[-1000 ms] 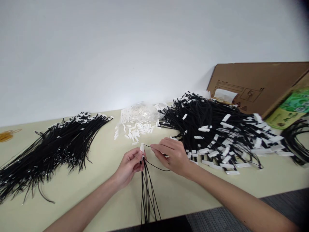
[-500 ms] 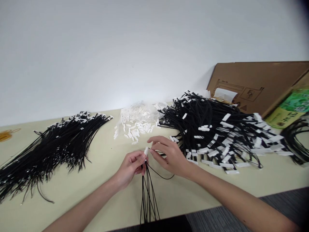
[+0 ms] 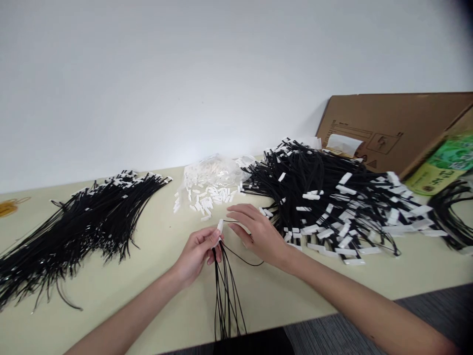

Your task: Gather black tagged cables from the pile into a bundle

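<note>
Black wires (image 3: 228,296): thin bunch, strands a little fanned, running from under the left hand (image 3: 201,251) down over the near part of the table (image 3: 185,320).
Left hand: narrow, thumb laid over bent fingers, pinching a white connector (image 3: 220,226).
White connector: leans slightly right; upper part stands clear above the left thumb, wires below it.
Right hand (image 3: 260,239): just right of the connector, fingers half curled, gap showing between thumb and forefinger; cannot tell whether it grips anything.
Single wire (image 3: 242,259): bows out rightward from the bunch toward the underside of the right hand; a short dark length also shows between connector and right fingertips.
Left cable heap (image 3: 107,212): well apart from the left hand, black, white tips at its far end.
Right cable heap (image 3: 295,170): beyond the right hand, larger, white ends scattered at its near side and right.
Loose white pieces (image 3: 207,202): strewn beyond both hands, between the heaps.
Clear bag (image 3: 218,170): just behind those pieces, more white bits inside.
Cardboard box (image 3: 399,123): far right, by the pale wall (image 3: 185,74).
</note>
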Demonstrator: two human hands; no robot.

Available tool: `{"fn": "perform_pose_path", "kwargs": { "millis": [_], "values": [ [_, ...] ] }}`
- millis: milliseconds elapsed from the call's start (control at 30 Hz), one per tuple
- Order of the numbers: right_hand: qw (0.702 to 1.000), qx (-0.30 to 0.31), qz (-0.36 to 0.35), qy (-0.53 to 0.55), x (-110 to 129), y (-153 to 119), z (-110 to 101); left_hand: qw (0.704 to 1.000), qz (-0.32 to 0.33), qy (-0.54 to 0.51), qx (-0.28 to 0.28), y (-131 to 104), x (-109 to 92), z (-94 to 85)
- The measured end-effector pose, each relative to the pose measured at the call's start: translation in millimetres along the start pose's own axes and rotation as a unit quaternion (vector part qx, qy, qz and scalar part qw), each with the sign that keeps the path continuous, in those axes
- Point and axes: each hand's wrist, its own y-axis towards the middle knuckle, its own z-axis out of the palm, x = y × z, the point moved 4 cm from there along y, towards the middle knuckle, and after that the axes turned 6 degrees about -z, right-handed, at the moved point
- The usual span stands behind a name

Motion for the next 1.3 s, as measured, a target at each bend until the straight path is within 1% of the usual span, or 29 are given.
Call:
{"fn": "perform_pose_path", "kwargs": {
  "millis": [67, 133, 200, 233, 500, 733, 800, 867, 900, 933, 967, 1000, 1033, 1067, 1100, 1133, 1233, 1267, 1300],
  "values": [
    [0.998, -0.003, -0.053, -0.047, 4, 0, -1, 1.000, -0.007, -0.011, -0.024, 2, 1, -3.4],
    [0.989, 0.003, -0.128, -0.070, 12, -1, 0, 0.999, -0.016, -0.025, -0.040, 3, 2, -6.1],
    [0.978, 0.016, -0.190, -0.089, 18, -3, 2, 0.998, -0.022, -0.039, -0.045, 3, 3, -7.7],
    [0.973, 0.024, -0.208, -0.100, 20, -4, 3, 0.998, -0.024, -0.043, -0.046, 4, 3, -8.0],
    [0.948, 0.083, -0.267, -0.151, 19, -7, 13, 0.999, -0.019, -0.004, -0.031, 2, 1, -5.0],
    [0.924, 0.089, -0.328, -0.175, 23, -10, 13, 0.999, -0.027, 0.029, -0.008, -1, 1, -0.8],
    [0.930, 0.085, -0.325, -0.149, 22, -10, 14, 0.999, -0.026, 0.024, 0.000, -2, 1, 0.3],
    [0.956, 0.069, -0.277, -0.063, 21, -7, 12, 1.000, -0.019, 0.012, 0.007, -3, 0, 1.1],
    [0.971, 0.057, -0.230, 0.007, 19, -5, 10, 1.000, -0.014, 0.005, 0.008, -3, -1, 0.9],
    [0.981, 0.042, -0.166, 0.092, 15, -2, 7, 1.000, -0.010, -0.003, 0.006, -2, -1, 0.1],
    [0.978, 0.026, -0.091, 0.186, 11, 0, 5, 1.000, -0.008, -0.010, -0.001, -1, -1, -1.4],
    [0.960, 0.005, -0.006, 0.280, 5, 2, 2, 1.000, -0.007, -0.018, -0.011, 0, -1, -3.3],
    [0.928, -0.021, 0.073, 0.366, 0, 4, -1, 0.999, -0.007, -0.025, -0.021, 1, 0, -5.4],
    [0.885, -0.056, 0.142, 0.440, -7, 4, -6, 0.999, -0.009, -0.033, -0.031, 2, 1, -7.5],
    [0.843, -0.107, 0.189, 0.493, -14, 5, -12, 0.998, -0.012, -0.040, -0.038, 3, 2, -9.3],
    [0.812, -0.147, 0.224, 0.519, -21, 5, -19, 0.998, -0.012, -0.046, -0.044, 4, 3, -10.7],
    [0.751, -0.296, 0.283, 0.518, -47, 5, -46, 0.997, -0.007, -0.051, -0.051, 5, 4, -12.8],
    [0.743, -0.335, 0.297, 0.498, -54, 4, -53, 0.997, -0.005, -0.050, -0.052, 5, 4, -12.9],
    [0.744, -0.369, 0.306, 0.465, -60, 2, -60, 0.997, -0.002, -0.050, -0.053, 4, 4, -12.9]
  ]
}}
